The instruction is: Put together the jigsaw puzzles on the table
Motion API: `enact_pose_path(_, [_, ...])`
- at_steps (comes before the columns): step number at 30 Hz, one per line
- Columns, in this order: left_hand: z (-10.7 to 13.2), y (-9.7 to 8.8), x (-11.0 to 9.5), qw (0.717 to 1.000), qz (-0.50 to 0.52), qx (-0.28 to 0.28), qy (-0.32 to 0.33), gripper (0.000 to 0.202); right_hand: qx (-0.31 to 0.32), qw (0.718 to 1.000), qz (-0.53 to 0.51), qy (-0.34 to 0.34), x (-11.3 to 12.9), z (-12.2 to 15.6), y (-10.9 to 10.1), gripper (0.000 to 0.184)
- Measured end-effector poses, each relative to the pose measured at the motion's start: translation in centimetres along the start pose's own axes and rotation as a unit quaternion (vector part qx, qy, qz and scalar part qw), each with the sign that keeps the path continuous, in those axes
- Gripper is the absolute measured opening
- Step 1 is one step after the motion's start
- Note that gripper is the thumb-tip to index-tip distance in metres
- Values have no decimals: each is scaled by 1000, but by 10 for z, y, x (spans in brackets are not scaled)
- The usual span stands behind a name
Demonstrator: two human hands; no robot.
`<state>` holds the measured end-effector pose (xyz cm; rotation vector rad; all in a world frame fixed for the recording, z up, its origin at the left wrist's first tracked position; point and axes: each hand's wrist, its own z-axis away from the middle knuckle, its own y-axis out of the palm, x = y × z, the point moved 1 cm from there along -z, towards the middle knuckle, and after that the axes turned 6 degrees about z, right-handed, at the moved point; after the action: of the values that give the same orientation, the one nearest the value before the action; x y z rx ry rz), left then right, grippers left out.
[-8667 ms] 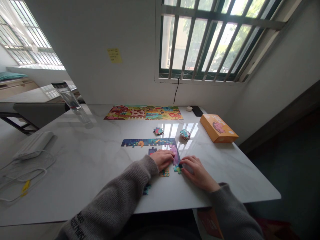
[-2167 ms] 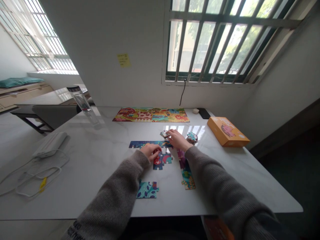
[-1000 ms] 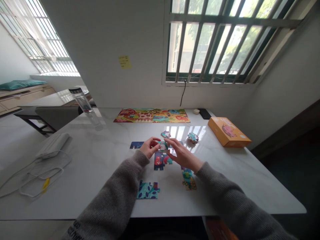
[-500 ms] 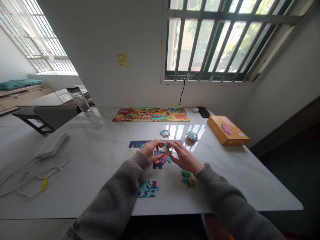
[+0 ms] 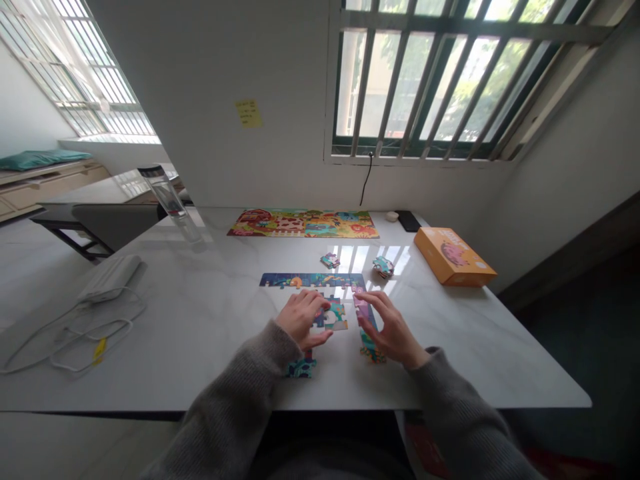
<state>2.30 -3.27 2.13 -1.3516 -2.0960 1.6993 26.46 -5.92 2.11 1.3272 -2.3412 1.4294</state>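
My left hand point(image 5: 304, 321) rests over the left side of a small cluster of joined jigsaw pieces point(image 5: 339, 319), fingers and thumb apart; it hides part of the cluster. To the right, my right hand point(image 5: 389, 328) is open, its fingertips at the right-hand column of border pieces point(image 5: 364, 308). A dark blue top border strip point(image 5: 313, 279) lies just beyond both hands. Nearer me, a teal leaf-patterned piece point(image 5: 301, 368) lies partly behind my left wrist. A green and orange piece point(image 5: 373, 354) sits at the column's lower end, below my right hand.
Behind lie a small piece stack point(image 5: 330, 260), another stack point(image 5: 383, 267) and a colourful finished panel point(image 5: 305, 224). An orange box point(image 5: 454, 257) and black phone point(image 5: 408, 221) stand right of them. A glass bottle point(image 5: 164, 192) and white device with cable point(image 5: 111, 279) are at left.
My hands were together around a puzzle piece; now they are apart, the right one moved rightward. More joined pieces show between them, and the view has shifted slightly.
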Motion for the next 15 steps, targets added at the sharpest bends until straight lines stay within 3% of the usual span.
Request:
enact_pose_path(4, [13,21,-14,1000,0,10,4,45,-9,999,27,18,-2,29,-4,28])
enact_pose_path(9, [20,48,-19,999,24,15,14,45,31,999,25,20,4,61,-4,27])
enact_pose_path(15, [20,62,-18,995,83,39,28,43,75,996,47,10,11,70,-3,26])
